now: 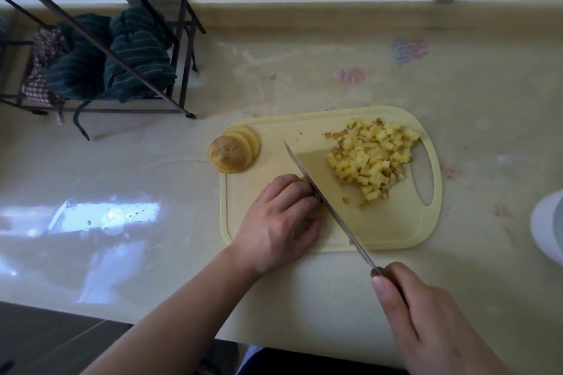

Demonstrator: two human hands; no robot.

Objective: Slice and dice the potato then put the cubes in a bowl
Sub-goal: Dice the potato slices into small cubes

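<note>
One cutting board (396, 228) near the counter's front edge, bare counter (304, 70) behind and left of it. Left hand (280, 222), fingers curled, presses a mostly hidden potato piece (320, 212) against the board. Right hand (432, 323) grips one knife (316, 179), blade touching the left knuckles. One cube pile (373, 158) by the board's handle hole; about three slices (234, 151) overhang its left edge.
</note>
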